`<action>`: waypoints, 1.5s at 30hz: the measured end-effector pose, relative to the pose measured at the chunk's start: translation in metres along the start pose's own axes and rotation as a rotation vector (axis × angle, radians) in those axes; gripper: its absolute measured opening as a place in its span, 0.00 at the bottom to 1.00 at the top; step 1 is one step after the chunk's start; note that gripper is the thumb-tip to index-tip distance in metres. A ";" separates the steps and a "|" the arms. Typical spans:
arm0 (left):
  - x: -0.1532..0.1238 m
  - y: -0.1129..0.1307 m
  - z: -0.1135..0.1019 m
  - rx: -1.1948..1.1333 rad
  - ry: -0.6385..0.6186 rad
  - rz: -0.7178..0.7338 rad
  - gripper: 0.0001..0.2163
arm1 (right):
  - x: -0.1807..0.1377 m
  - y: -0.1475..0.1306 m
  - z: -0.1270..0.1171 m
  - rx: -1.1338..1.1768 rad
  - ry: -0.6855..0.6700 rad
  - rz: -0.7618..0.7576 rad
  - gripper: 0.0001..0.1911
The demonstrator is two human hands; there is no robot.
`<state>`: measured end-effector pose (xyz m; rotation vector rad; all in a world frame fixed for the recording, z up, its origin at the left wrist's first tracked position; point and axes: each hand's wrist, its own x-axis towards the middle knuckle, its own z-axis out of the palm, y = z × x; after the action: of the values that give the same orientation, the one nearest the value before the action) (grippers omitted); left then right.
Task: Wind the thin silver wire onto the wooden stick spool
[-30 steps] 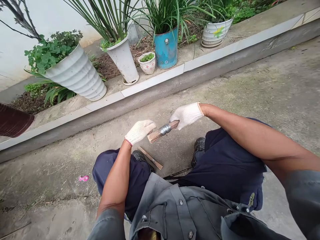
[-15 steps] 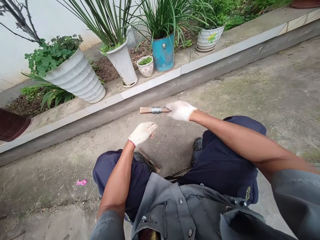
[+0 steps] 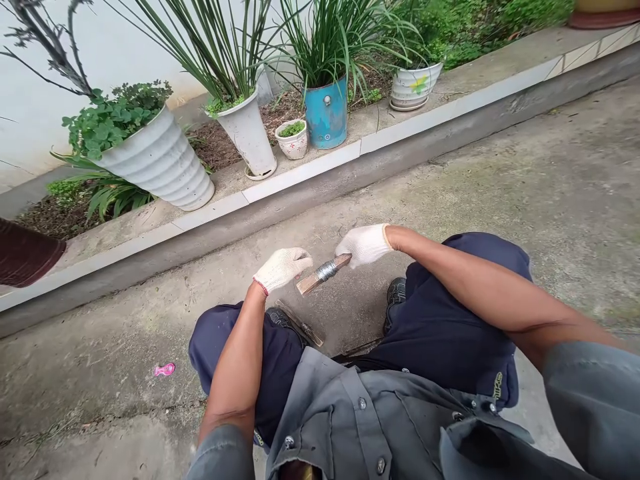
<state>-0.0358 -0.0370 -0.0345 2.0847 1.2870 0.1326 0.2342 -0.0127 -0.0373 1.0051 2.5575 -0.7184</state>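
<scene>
I am crouched over concrete ground with white knit gloves on both hands. My right hand [image 3: 365, 244] grips one end of a short wooden stick [image 3: 322, 273] with silvery wire wound round its middle; the stick slants down to the left. The stick's lower end lies just beside my left hand [image 3: 282, 268], whose fingers are curled shut; what they pinch, if anything, is hidden. On the ground between my feet, below the hands, lies a second thin wooden strip [image 3: 301, 323].
A raised concrete curb [image 3: 300, 193] runs across ahead, carrying several potted plants: a ribbed white pot [image 3: 160, 163], a tall white pot [image 3: 247, 133], a blue pot [image 3: 327, 112]. A small pink object [image 3: 165, 369] lies on the ground at left. A brown pot edge [image 3: 25, 253] shows far left.
Half a second ago my right hand held the stick raised and level, away from my left hand. It has now come back down, slanted, its lower end beside my left hand.
</scene>
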 end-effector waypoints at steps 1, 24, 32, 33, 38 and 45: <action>0.000 0.000 0.000 -0.048 0.000 0.005 0.16 | -0.003 0.002 -0.001 0.070 0.006 -0.022 0.09; 0.001 0.009 0.021 -0.196 -0.044 -0.058 0.14 | 0.015 0.020 -0.010 0.016 0.399 0.511 0.17; 0.001 0.000 0.002 0.118 0.089 0.040 0.16 | 0.008 0.009 0.001 -0.174 0.074 0.265 0.15; 0.001 0.001 0.000 0.123 0.089 0.047 0.16 | 0.005 0.009 0.002 -0.152 0.054 0.205 0.13; -0.001 0.005 0.000 -0.022 0.031 0.021 0.16 | -0.013 0.008 -0.004 0.123 -0.019 -0.020 0.09; 0.000 0.012 0.009 -0.265 0.030 0.050 0.18 | -0.015 0.011 -0.013 0.363 0.252 0.073 0.18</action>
<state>-0.0233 -0.0448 -0.0343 1.8940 1.1656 0.3394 0.2512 -0.0065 -0.0240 1.3728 2.6363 -1.1291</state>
